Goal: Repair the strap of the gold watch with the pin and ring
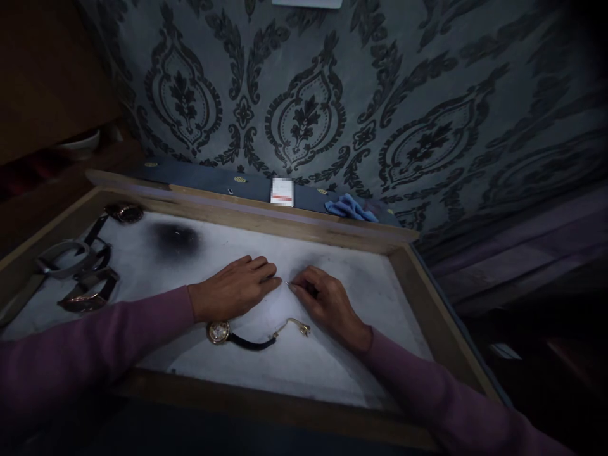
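A thin, shiny metal pin (285, 282) spans the small gap between my two hands. My right hand (330, 301) pinches its near end between thumb and fingertips. At the other end, my left hand (237, 288) is closed, fingers pressed together and thumb tip beside the pin; whatever it grips is hidden. Just below the hands lies a wristwatch (218, 332) with a gold-coloured case and a light dial. Its black strap (253, 342) stretches right, ending in a gold-coloured clasp (298, 326) that lies unfolded on the white surface.
The shallow wooden tray (294, 228) has raised walls and a white base with dark smudges. Several more watches (88, 291) lie along its left side. On the ledge behind sit a small white box (282, 192) and a crumpled blue cloth (350, 207), against a patterned wall.
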`<state>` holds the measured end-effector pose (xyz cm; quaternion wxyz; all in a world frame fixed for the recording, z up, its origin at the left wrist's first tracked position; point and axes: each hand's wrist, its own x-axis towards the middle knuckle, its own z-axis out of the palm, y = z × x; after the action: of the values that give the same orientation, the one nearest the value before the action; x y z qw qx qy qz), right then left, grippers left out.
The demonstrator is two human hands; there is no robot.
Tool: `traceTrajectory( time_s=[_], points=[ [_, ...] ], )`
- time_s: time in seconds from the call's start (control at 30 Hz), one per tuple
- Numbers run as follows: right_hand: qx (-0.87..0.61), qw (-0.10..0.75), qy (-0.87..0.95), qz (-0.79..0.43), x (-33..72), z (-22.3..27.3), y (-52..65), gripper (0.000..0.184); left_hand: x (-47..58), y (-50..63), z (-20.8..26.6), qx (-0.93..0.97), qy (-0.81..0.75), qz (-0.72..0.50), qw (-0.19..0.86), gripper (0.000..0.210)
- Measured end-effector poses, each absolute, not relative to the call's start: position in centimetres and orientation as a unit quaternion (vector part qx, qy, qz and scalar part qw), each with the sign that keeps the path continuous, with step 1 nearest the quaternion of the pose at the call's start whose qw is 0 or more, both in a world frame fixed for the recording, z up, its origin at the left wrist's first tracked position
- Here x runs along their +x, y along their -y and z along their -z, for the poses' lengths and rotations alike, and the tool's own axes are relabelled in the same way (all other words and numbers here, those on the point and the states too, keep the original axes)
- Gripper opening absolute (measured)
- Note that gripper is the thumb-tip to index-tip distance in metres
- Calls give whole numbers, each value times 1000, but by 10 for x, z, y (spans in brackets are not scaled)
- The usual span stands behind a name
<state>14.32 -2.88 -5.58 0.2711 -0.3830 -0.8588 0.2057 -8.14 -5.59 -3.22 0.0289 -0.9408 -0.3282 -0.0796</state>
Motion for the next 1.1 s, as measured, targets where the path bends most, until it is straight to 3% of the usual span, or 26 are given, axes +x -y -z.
traceTrajectory(
  time_s=[0.77, 1.1],
  points=[
    [-348, 257, 892, -129, 145, 59, 30, 18, -80, 57, 33, -940, 333, 74, 32, 22],
    [-321, 232, 918, -12, 140, 60, 31, 26, -81, 56, 33, -937, 339, 87, 21, 26]
  ],
)
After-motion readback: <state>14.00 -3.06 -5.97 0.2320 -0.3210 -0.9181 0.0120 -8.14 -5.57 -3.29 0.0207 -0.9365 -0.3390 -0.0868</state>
